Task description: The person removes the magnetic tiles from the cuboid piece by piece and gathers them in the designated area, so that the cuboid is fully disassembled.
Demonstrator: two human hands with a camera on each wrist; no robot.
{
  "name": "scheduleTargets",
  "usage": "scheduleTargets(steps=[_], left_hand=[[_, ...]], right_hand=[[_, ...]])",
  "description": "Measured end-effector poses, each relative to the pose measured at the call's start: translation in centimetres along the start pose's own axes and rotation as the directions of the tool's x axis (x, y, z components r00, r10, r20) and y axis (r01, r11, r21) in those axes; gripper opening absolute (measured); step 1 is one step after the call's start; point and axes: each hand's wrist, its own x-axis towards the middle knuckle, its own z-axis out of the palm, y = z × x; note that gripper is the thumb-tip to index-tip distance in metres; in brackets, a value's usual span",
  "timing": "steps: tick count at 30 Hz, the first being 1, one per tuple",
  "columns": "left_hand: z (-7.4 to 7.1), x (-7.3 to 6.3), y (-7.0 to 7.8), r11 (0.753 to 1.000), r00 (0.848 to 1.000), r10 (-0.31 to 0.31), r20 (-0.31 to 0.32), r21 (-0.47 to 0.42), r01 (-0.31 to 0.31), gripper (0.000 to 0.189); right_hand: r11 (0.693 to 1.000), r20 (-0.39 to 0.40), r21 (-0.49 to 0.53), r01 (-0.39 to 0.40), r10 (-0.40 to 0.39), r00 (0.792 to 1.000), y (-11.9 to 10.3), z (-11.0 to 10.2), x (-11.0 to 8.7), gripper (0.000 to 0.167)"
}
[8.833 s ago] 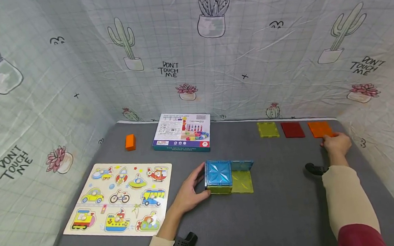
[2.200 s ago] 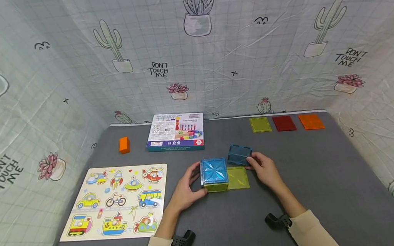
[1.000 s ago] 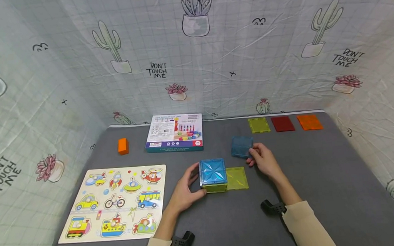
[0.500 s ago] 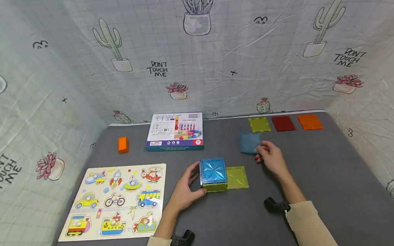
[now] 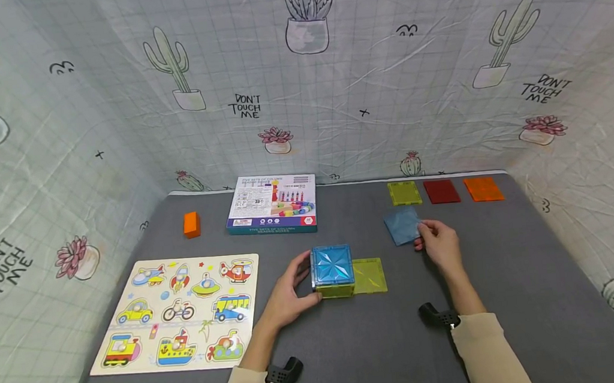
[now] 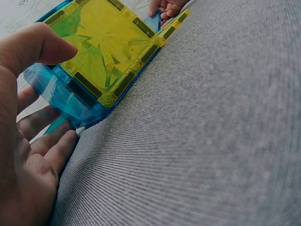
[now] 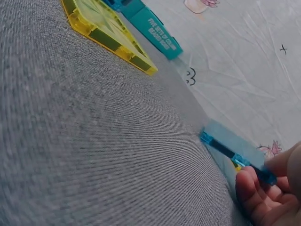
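Observation:
A cube of translucent magnetic tiles stands on the grey table, blue on top and yellow in front. My left hand holds its left side, with the thumb on the yellow front face and the other fingers along the blue side. Flat against the cube's right side lies a yellow tile. Behind it and to the right, my right hand pinches a single blue magnetic tile by its right edge. The right wrist view shows this blue tile between thumb and fingers, close to the table.
At the back right lie a yellow-green tile, a red tile and an orange tile. A boxed toy set and an orange block are at the back left. A vehicle puzzle board lies left of my left hand.
My right hand has left the orange tile, taken the blue tile from beside the cube, and carried it back and to the right. The left hand stays on the cube.

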Motion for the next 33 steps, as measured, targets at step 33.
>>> scheduleTargets(steps=[33], left_hand=[[0.01,-0.03,0.28,1.0,1.0,-0.009,-0.006,0.006,0.009,0.087]], right_hand=[[0.946,-0.197,-0.325,0.019,-0.088,0.977,0.79,-0.86,0.06,0.043]])
